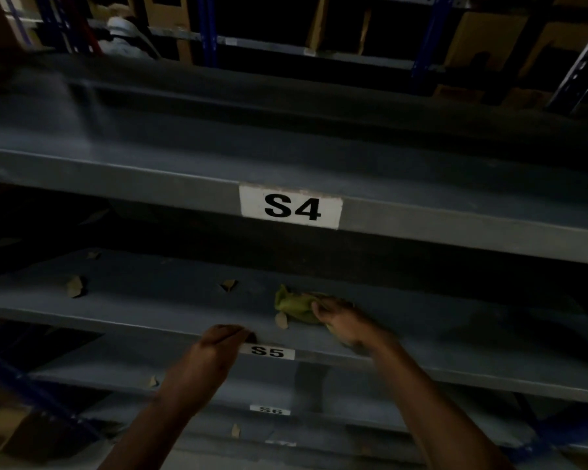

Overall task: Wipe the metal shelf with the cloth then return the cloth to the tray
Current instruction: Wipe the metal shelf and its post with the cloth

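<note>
The S5 label (273,351) on the front lip of a grey metal shelf (150,300) serves as the landmark here. Just above and to the right of that label, a crumpled green cloth (294,305) lies on the shelf surface, and the right hand (340,322) rests on it with fingers curled over the cloth's right side, gripping it. The hand is motion-blurred, so finer finger detail cannot be told. Immediately left of the label, the left hand (223,339) grips the shelf's front edge, fingers folded over the lip and closed on it.

No tray shows in the view. The shelf carries only loose debris: a brown scrap (281,320) touching the cloth's lower left corner, another small scrap (229,284) up and left of the label, and a larger one (74,286) far to the left. Between these pieces the surface is bare, and to the right of the cloth it runs open into shadow.

Directly above the label sits the next shelf, marked by an S4 label (291,206); its underside caps the room over the cloth. Below the landmark, an S6 label (270,410) marks a lower shelf with a few more scraps. Beyond the top shelf, cardboard boxes (482,35) and blue uprights (207,28) stand in the dim background.
</note>
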`<state>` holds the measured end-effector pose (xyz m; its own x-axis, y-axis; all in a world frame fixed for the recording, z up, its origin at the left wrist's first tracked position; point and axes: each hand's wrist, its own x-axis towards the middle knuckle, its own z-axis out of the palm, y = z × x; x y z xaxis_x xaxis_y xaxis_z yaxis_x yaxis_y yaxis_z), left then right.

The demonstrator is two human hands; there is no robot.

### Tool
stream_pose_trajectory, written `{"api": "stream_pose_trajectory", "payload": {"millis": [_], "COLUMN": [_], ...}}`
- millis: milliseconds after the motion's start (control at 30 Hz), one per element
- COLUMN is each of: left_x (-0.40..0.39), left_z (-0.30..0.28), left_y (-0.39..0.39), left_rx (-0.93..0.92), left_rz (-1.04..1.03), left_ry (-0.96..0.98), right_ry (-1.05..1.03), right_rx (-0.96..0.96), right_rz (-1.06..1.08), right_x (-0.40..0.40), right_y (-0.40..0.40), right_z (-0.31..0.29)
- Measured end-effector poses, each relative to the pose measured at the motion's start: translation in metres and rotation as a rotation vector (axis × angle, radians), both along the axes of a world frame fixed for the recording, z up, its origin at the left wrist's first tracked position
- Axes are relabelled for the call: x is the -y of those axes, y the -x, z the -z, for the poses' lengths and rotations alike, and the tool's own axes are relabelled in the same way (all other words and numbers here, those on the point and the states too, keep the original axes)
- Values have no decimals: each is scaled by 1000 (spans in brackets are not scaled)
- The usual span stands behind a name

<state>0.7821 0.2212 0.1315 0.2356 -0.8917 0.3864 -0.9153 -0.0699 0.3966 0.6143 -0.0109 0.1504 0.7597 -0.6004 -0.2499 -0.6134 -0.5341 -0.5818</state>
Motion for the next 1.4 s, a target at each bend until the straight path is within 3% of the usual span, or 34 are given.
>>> {"api": "stream_pose_trajectory", "payload": {"millis": [233, 400, 533, 667, 867, 1067, 1200, 1300, 1400], "left_x": [-2, -2, -5, -21, -26, -26, -24, -23, -22], "left_z": [19, 12, 8, 8, 40, 36, 42, 41, 33], "left_y": [-17, -21, -31, -52, -72, -74, -76, -78, -75], "left_rx": [24, 32, -40, 8, 90, 67, 64, 64, 89], "left_rz": [-142, -102, -57, -91, -107, -88, -89, -72, -49], "left_ry": [3, 16, 12, -13, 16, 50, 21, 40, 69], "right_ry": [298, 174, -50, 164, 384, 304, 255, 304, 489], "right_rx": [-38, 57, 18, -109, -111, -92, -29, -45, -90], "right_rz": [-260, -417, -311, -314, -307, -360, -119, -45, -133], "right_x": [-9, -27, -15, -24, -35, -50, -50, -50, -55], "right_y": [-33, -2, 7, -24, -76, -71, -73, -100, -119], "right_z": [4, 12, 7, -17, -7, -9, -5, -1, 9]}}
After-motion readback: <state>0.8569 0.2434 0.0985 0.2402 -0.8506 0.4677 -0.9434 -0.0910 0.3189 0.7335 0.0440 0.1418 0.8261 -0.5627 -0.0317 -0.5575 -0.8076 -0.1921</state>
